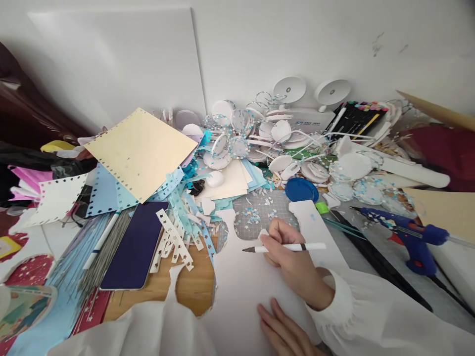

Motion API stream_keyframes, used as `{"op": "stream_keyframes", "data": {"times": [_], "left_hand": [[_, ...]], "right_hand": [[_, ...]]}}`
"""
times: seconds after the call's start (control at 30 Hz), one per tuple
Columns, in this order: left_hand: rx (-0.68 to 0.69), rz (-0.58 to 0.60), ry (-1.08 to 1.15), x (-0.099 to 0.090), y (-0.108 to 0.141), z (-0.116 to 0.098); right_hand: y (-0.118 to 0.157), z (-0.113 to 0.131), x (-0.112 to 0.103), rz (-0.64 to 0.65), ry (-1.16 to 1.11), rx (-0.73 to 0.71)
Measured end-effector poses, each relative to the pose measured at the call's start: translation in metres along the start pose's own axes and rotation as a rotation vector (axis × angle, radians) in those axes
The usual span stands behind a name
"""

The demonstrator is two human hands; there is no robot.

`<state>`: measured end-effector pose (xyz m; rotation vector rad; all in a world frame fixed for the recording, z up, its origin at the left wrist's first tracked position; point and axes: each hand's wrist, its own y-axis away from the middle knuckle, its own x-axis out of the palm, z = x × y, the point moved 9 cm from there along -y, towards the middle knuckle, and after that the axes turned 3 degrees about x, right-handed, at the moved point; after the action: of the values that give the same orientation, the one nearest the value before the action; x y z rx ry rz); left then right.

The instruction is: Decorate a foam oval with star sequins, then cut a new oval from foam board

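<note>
1. Right of centre in the frame, our right hand [293, 257] is closed on a slim white pen with a grey tip section [313, 246]; the barrel lies crosswise in the grip, its tip jutting left beyond our fingers and its back end out to the right.
2. Beneath the pen spreads a large white sheet with curved cut-outs [241, 291]; we cannot tell whether the tip touches it.
3. At bottom centre, our left hand [284, 329] lies on that sheet with fingers extended, gripping nothing we can see.
4. Beyond the sheet's top edge shows a grey gridded cutting mat [252, 228]; toward the right edge lies a blue glue gun [419, 242].
</note>
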<state>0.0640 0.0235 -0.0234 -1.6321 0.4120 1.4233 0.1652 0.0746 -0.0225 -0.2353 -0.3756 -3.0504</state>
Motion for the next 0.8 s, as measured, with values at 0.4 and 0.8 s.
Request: {"op": "stream_keyframes", "data": {"times": [0.4, 0.8], "left_hand": [[0.049, 0.006, 0.014, -0.032, 0.007, 0.019], [0.126, -0.034, -0.124, -0.051, 0.006, -0.016]], "right_hand": [[0.000, 0.002, -0.002, -0.022, 0.048, -0.034], [0.001, -0.001, 0.002, 0.025, 0.033, -0.025]]}}
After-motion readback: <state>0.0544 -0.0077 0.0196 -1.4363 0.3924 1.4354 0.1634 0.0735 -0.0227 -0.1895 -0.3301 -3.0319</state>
